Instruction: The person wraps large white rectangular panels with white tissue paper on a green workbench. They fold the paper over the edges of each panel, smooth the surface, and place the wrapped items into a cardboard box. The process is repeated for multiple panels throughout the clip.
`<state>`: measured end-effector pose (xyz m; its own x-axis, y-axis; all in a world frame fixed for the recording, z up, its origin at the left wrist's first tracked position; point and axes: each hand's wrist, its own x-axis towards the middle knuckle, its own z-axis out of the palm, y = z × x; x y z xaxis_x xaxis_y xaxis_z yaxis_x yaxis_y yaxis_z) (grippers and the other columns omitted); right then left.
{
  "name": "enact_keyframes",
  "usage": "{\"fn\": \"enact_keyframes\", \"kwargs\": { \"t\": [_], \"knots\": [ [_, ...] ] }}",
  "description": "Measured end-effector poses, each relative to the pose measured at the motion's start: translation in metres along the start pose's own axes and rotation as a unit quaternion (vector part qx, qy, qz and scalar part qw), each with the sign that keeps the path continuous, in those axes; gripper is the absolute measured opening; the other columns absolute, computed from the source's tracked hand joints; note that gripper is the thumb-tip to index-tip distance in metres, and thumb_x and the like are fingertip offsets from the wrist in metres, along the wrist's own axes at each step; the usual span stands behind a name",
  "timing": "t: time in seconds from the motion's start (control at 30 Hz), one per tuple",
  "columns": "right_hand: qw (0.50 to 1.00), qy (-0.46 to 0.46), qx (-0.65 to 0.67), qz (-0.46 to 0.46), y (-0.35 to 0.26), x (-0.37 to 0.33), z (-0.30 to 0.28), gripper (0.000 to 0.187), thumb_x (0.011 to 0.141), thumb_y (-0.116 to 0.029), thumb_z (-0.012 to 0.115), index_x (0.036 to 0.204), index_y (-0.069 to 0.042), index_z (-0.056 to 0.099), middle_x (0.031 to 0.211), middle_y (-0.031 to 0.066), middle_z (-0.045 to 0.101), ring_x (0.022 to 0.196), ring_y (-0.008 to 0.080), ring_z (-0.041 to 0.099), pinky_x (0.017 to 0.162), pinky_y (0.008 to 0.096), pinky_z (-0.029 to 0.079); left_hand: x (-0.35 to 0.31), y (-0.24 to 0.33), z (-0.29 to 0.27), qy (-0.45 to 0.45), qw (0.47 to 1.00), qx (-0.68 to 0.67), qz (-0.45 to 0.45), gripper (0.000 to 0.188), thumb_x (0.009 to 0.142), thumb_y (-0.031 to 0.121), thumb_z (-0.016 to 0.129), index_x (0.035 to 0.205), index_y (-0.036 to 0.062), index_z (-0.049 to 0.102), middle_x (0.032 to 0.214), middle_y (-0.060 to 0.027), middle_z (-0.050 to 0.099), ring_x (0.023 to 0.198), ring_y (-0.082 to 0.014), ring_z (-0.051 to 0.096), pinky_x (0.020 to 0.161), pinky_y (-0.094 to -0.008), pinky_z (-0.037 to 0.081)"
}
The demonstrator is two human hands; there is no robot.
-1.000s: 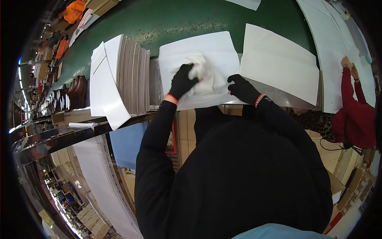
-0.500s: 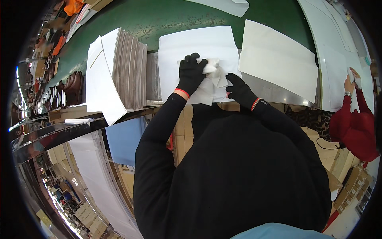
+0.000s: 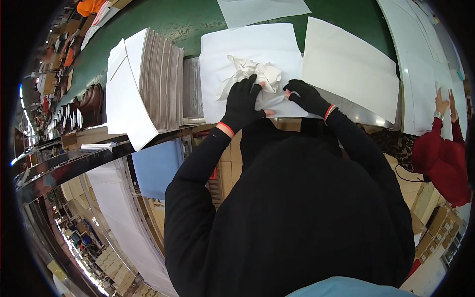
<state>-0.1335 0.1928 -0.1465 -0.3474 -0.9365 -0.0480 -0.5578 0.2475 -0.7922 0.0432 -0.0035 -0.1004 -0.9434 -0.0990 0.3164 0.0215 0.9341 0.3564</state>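
One green bench [image 3: 173, 15]: we see it beneath the papers.
Layered stack [image 3: 163, 79]: upper left, under loose white pieces.
White sheet [image 3: 250, 42]: flat, right of the stack.
Crumpled paper [image 3: 269, 74]: lying on the white sheet.
Left hand [image 3: 242, 99]: gloved, fingers spread against the crumpled paper.
Right hand [image 3: 307, 96]: gloved, fingers curled near the sheet's right edge; we cannot tell whether they grip.

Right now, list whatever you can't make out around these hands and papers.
Head view: whether the fingers of the right hand grip anything; the hand's own back hides it.
Head view: the palm side of the left hand; its back covers it.
Head view: anything inside the crumpled paper; its folds hide it.
Head view: the far end of the upper white sheet; cut off by the top edge.
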Motion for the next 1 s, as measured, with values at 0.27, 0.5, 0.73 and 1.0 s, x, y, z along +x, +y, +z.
{"fn": "enact_keyframes", "kwargs": {
  "t": [0.27,0.5,0.73,1.0],
  "knots": [
    [0.997,-0.001,0.027,0.078,-0.01,0.008,-0.02,0.032,0.09,-0.025,0.062,0.109,0.001,0.061,0.098,0.0171,0.067,0.096,0.0308,0.064,0.085,0.0359,0.048,0.005,-0.018,0.009,-0.141,0.988,0.028,-0.051,0.047,0.071,0.033,0.076,0.113,0.0135,0.067,0.119,-0.0107,0.062,0.106,-0.0268,0.06,0.084,-0.0392,0.046],
    [0.964,0.147,-0.113,-0.192,-0.07,-0.009,-0.008,0.045,0.073,-0.022,0.077,0.109,-0.005,0.056,0.114,0.0147,0.057,0.117,0.0358,0.05,0.103,0.0467,0.038,0.042,-0.065,0.016,-0.163,0.966,-0.09,-0.178,0.054,0.065,0.055,0.076,0.096,0.0107,0.073,0.095,-0.0118,0.07,0.09,-0.0281,0.066,0.078,-0.0373,0.051],
    [0.98,0.059,-0.108,-0.156,-0.045,0.019,0.039,0.078,0.07,-0.021,0.079,0.136,-0.003,0.041,0.143,0.0188,0.039,0.135,0.0343,0.034,0.112,0.0415,0.03,0.053,-0.105,0.045,-0.195,0.936,-0.225,-0.187,0.047,0.062,0.042,0.081,0.091,0.0076,0.067,0.088,-0.0143,0.068,0.085,-0.0288,0.065,0.076,-0.0369,0.051],
    [0.982,0.076,-0.13,-0.118,-0.016,0.049,0.049,0.068,0.066,-0.01,0.078,0.128,-0.006,0.051,0.126,0.0161,0.055,0.118,0.0319,0.052,0.098,0.0401,0.041,0.016,-0.002,0.008,0.047,0.999,0.015,-0.008,0.064,0.069,0.022,0.074,0.127,0.0108,0.05,0.111,-0.0065,0.058,0.1,-0.0244,0.056,0.082,-0.0378,0.043]
  ]
}}
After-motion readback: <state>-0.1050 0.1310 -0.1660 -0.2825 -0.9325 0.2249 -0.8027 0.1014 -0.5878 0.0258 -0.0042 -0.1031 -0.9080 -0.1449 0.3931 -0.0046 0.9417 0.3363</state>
